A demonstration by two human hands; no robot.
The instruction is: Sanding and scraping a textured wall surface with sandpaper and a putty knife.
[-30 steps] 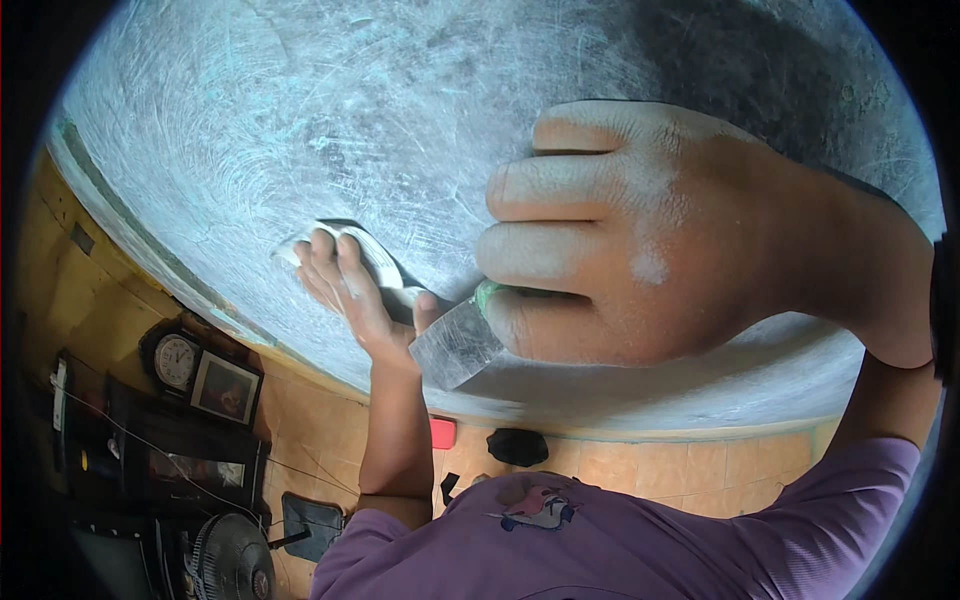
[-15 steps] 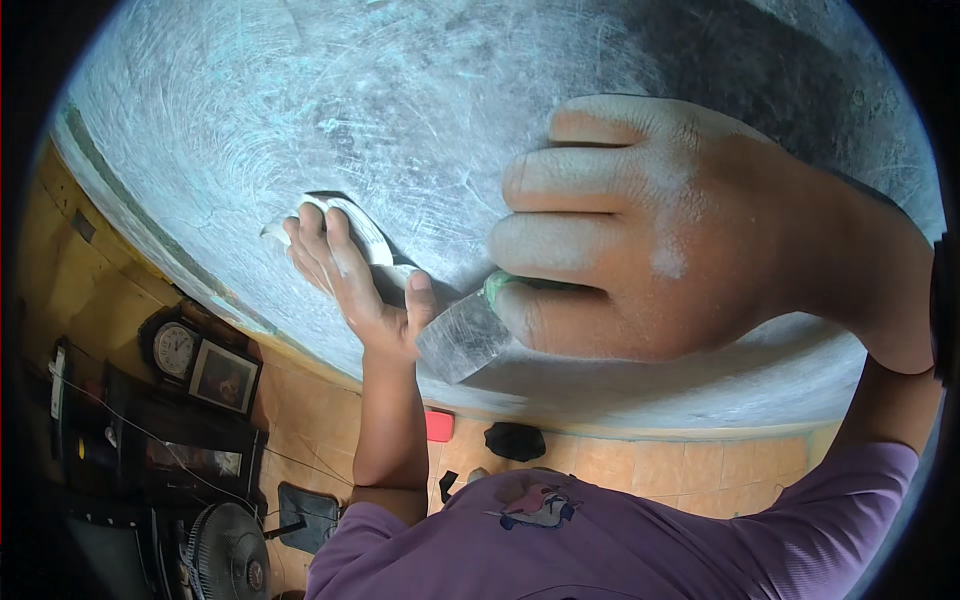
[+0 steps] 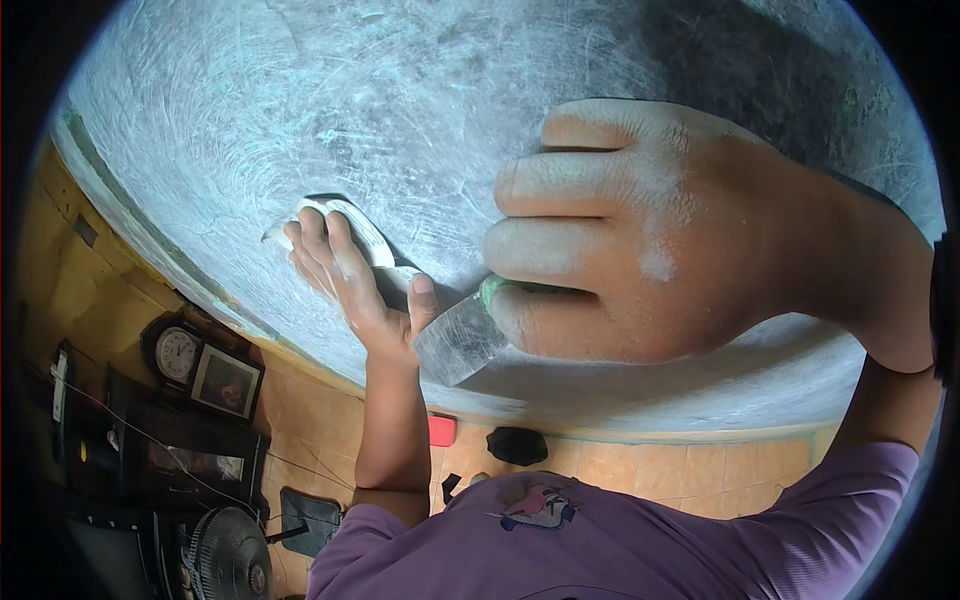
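Note:
Dusty with pale powder, my right hand (image 3: 620, 235) is closed around the green handle (image 3: 492, 291) of a scraper. The scraper's broad, scratched metal blade (image 3: 462, 343) points down and left, its upper edge close to my left thumb. Further left, my left hand (image 3: 352, 285) presses a folded whitish sheet (image 3: 366, 232), like sandpaper, against the wall (image 3: 420, 110). Its fingers lie over the sheet and the thumb stands apart at the sheet's lower end. Grey-blue, the wall is covered in curved scratch marks. My right palm and most of the handle are hidden.
At lower left stand a clock (image 3: 177, 354), a framed picture (image 3: 226, 380), dark furniture (image 3: 185, 440) and a fan (image 3: 230, 560). On the tiled floor (image 3: 650, 468) below the wall lie a red object (image 3: 441, 431) and a black item (image 3: 517, 446).
My right hand has shifted slightly to the left with the scraper. My left hand stays on the sheet in nearly the same place.

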